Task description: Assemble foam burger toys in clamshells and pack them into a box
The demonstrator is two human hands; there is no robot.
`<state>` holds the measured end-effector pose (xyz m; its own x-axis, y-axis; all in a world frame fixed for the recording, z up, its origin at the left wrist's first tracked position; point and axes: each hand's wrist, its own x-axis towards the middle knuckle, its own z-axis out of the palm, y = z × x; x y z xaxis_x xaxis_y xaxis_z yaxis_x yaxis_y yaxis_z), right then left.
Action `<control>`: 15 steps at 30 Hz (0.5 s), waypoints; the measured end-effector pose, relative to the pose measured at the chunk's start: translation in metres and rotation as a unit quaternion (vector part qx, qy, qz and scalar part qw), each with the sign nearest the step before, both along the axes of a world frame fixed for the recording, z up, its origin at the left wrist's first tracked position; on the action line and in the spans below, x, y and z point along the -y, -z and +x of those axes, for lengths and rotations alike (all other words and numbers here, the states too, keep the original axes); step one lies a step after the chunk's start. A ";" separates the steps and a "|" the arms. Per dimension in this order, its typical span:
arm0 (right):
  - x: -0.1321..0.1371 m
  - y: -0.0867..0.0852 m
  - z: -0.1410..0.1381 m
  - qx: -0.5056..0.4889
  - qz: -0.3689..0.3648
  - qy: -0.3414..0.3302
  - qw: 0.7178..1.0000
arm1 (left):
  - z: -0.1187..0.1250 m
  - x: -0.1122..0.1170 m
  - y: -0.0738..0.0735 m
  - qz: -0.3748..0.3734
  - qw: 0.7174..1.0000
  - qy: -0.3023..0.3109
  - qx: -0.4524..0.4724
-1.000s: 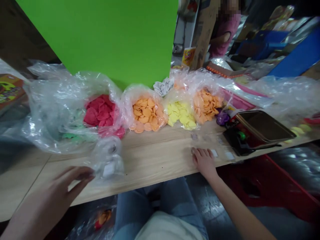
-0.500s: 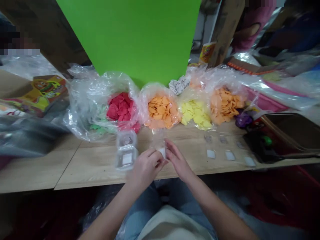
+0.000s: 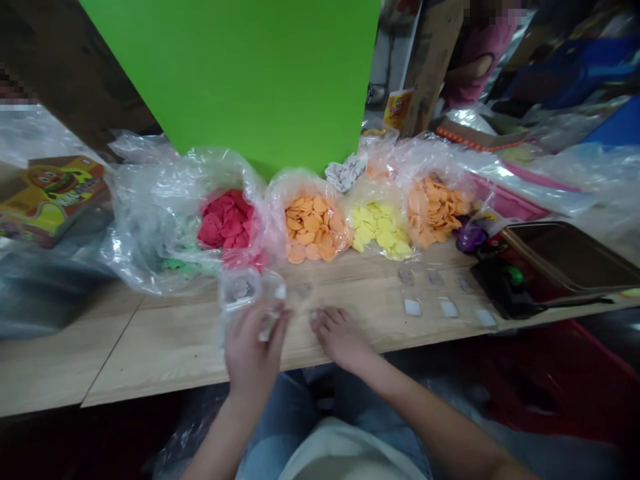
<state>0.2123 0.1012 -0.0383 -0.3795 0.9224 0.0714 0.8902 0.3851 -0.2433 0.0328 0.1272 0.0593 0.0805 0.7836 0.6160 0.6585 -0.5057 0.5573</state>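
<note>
- We find the clear plastic hinged container at the near edge of the bags, over the wooden tabletop, just left of centre.
- Its long axis seems to run near to far, though the tilt is hard to judge.
- Our left hand is the nearer one: it closes around the container's near end, fingers curled over it.
- Our right hand lies to the right, just apart from the container, loosely open, with its fingertips on the wood and holding nothing we can see.
- A white slip shows among the left fingers; we cannot tell whether it sits inside the container.
- The left hand hides the container's near end, and blur hides its catch.
- Small clear packets lie in rows to the right.
</note>
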 end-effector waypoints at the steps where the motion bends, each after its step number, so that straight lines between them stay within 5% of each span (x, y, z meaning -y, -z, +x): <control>1: 0.001 0.006 0.009 0.012 0.011 0.051 0.999 | 0.010 0.002 0.013 -0.014 0.997 0.050 -0.053; 5: 0.015 0.015 0.061 0.058 0.050 0.213 0.974 | 0.067 0.001 0.075 -0.097 0.957 0.207 -0.177; 8: 0.027 0.004 0.086 0.072 0.065 0.257 0.962 | 0.105 -0.002 0.097 -0.126 0.933 0.263 -0.211; 10: 0.032 -0.006 0.087 0.063 0.070 0.264 0.960 | 0.108 -0.001 0.093 -0.114 0.926 0.285 -0.221; 12: 0.035 -0.015 0.078 0.044 0.072 0.247 0.965 | 0.085 0.003 0.079 -0.081 0.929 0.271 -0.237; 15: 0.035 -0.020 0.057 0.021 0.060 0.178 0.982 | 0.015 0.010 0.055 -0.029 0.961 0.097 -0.256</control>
